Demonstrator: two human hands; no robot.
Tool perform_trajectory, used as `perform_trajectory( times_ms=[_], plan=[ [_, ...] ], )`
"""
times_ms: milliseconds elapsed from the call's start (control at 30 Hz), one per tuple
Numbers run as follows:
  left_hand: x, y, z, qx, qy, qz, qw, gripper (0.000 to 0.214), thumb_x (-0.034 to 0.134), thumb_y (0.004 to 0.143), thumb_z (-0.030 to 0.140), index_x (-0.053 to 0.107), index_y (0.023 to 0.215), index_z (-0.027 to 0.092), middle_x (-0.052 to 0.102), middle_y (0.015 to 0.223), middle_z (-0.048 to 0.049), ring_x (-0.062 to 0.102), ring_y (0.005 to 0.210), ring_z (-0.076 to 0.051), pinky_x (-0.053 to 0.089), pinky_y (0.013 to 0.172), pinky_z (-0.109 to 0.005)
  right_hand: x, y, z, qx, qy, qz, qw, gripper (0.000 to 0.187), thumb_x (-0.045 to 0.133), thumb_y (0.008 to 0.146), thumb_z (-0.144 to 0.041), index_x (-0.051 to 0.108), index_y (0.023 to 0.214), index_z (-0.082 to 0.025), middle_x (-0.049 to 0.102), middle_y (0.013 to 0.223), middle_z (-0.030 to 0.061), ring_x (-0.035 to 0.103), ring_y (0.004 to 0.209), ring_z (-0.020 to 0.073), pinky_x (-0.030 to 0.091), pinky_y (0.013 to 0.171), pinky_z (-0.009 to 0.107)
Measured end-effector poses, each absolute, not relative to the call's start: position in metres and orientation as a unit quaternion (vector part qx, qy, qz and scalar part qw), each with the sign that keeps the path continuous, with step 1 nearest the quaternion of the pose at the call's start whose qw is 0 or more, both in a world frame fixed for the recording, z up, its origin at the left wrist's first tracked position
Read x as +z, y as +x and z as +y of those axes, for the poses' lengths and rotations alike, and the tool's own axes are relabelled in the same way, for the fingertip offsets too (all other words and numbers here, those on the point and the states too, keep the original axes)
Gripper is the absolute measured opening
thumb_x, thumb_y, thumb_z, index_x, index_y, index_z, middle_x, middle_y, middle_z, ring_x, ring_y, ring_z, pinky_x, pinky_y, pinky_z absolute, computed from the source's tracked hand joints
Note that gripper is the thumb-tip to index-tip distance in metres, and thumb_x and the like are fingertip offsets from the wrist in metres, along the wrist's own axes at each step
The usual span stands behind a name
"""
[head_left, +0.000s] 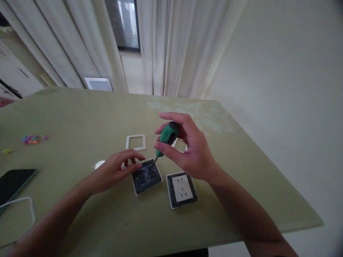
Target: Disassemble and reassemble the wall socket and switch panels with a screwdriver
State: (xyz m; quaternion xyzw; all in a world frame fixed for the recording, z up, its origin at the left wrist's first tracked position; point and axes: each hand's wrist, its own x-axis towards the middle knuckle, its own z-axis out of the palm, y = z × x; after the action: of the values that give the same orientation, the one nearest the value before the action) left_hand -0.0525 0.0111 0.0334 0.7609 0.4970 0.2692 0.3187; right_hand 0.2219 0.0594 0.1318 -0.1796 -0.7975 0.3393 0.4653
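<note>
The socket is lying dark side up on the table; the left hand, fingers loosely spread, is resting against its edge, probably steadying it, while the right hand's curled fingers are gripping a screwdriver, tip slanting onto it.

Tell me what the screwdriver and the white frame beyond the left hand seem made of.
Screwdriver: its green handle looks like molded plastic, perhaps rubbery where black; the thin grey shaft suggests metal. White frame: probably smooth hard plastic, from its even color and straight edges, though painted metal is possible.
</note>
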Motion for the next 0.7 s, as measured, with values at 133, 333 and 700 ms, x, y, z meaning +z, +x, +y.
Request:
perform_trajectory(
  times_ms=[133, 333, 700],
  plan=[
    [0.023, -0.047, 0.006, 0.294, 0.755, 0.465, 0.357, 0.020, 0.060, 0.107, 0.037, 0.076, 0.114, 0.027, 0.074, 0.108, -0.0034, 0.071, 0.093, -0.020, 0.057, 0.078, -0.029, 0.123, 0.210, 0.055, 0.383, -0.169, -0.791, 0.446, 0.057, 0.083, 0.094, -0.026, 0.058, 0.146, -0.023, 0.076, 0.118, 0.0051, 0.076, 0.101, 0.0157, 0.063, 0.095, 0.030],
    [0.027, -0.031, 0.000, 0.330, 0.741, 0.426, 0.401, 0.022, 0.060, 0.107, 0.031, 0.077, 0.121, 0.030, 0.074, 0.119, -0.0034, 0.072, 0.102, -0.022, 0.060, 0.083, -0.031, 0.114, 0.198, 0.051, 0.396, -0.172, -0.804, 0.410, 0.059, 0.084, 0.093, -0.021, 0.059, 0.146, -0.022, 0.076, 0.120, 0.0061, 0.075, 0.101, 0.0161, 0.062, 0.093, 0.030],
    [0.029, -0.030, -0.001, 0.304, 0.754, 0.421, 0.403, 0.023, 0.056, 0.110, 0.030, 0.074, 0.125, 0.027, 0.073, 0.122, -0.0057, 0.069, 0.110, -0.024, 0.057, 0.094, -0.038, 0.113, 0.204, 0.050, 0.365, -0.178, -0.819, 0.405, 0.067, 0.083, 0.094, -0.022, 0.054, 0.154, -0.026, 0.075, 0.122, 0.0054, 0.076, 0.101, 0.0172, 0.063, 0.089, 0.028]
  ],
)
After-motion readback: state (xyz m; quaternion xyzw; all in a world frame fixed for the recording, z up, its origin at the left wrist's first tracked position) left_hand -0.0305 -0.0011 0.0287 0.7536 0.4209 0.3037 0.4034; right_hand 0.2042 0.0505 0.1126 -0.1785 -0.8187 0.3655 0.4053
